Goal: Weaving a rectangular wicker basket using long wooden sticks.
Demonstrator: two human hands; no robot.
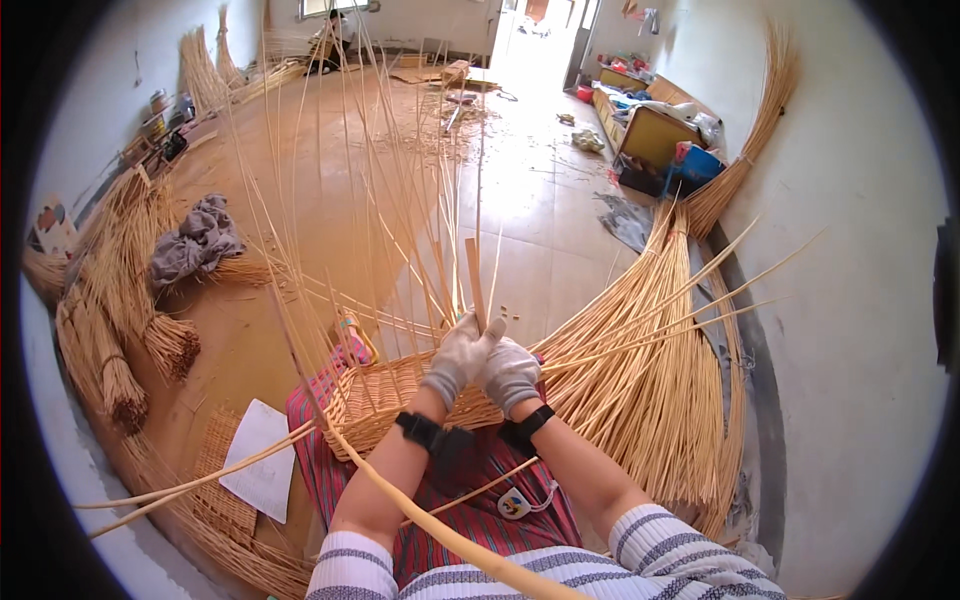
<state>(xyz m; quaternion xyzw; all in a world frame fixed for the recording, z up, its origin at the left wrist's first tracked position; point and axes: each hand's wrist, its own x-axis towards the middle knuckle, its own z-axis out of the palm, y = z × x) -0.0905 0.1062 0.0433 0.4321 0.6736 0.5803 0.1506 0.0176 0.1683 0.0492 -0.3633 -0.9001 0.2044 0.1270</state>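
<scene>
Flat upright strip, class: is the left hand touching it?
Touching: the head view shows the left hand closed around the lower part of the flat strip.

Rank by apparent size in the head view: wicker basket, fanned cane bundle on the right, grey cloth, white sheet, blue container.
1. Fanned cane bundle
2. Wicker basket, partly hidden
3. Grey cloth and white sheet: too alike to rank
4. Blue container

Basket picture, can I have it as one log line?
left hand: gripping upright strip; right hand: beside left; basket: part-woven, on striped cloth
</scene>
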